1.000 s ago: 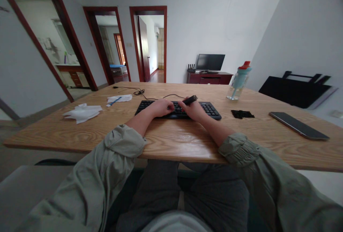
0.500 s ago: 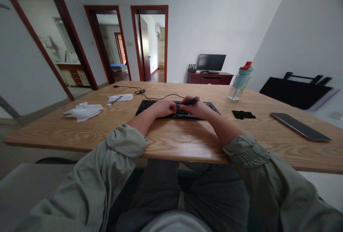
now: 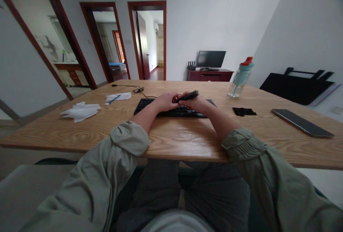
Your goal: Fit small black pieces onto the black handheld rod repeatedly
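A black keyboard (image 3: 141, 106) lies on the wooden table in front of me, partly hidden by my hands. My right hand (image 3: 197, 102) is closed around a slim black tool (image 3: 189, 95) that looks like a small brush, its ragged end pointing up to the right. My left hand (image 3: 167, 102) is over the middle of the keyboard. Its fingers are curled together at the tool's lower left end; whatever they pinch is too small to make out. To the right lies a flat cluster of small black pieces (image 3: 243, 112), possibly keycaps.
On the table (image 3: 177, 142), crumpled white tissue (image 3: 80, 112) and another tissue (image 3: 122, 96) with a blue-and-white stick (image 3: 114, 99) lie left. A coiled cable (image 3: 138, 89) is behind them. A water bottle (image 3: 239, 78) and dark flat device (image 3: 301, 122) are at right.
Both hands have lifted slightly and drawn together. The black tool has moved up and now shows more of its length, its lower end at the left fingers. The view has shifted a little.
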A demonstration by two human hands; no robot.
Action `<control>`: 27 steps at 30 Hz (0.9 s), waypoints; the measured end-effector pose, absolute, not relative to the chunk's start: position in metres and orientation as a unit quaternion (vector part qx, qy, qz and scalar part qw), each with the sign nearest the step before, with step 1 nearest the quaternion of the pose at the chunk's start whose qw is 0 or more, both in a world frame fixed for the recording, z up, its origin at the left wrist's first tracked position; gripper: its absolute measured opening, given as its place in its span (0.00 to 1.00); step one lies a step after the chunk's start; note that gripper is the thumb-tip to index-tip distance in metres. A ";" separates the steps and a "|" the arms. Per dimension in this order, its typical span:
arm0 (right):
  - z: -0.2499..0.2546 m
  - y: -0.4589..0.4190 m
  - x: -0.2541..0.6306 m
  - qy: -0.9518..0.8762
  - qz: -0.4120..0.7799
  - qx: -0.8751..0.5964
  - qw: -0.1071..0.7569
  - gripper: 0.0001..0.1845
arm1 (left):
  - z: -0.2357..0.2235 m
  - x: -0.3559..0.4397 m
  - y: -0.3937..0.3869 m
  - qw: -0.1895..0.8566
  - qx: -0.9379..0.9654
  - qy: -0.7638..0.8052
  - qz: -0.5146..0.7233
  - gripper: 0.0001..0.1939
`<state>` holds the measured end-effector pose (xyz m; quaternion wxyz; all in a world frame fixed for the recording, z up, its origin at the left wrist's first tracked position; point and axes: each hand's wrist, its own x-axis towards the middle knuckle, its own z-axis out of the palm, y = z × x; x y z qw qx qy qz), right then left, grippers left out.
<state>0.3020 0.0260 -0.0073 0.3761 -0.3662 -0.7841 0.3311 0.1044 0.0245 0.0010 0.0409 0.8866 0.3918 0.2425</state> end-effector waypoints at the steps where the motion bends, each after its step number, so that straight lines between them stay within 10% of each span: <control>1: -0.008 0.028 0.302 -0.790 0.324 -0.357 0.380 0.12 | 0.001 0.105 0.026 0.040 0.888 0.396 0.230 0.17; 27: -0.030 0.025 0.301 -0.859 0.122 -0.405 0.289 0.08 | -0.002 0.095 0.029 0.016 0.860 0.455 0.228 0.14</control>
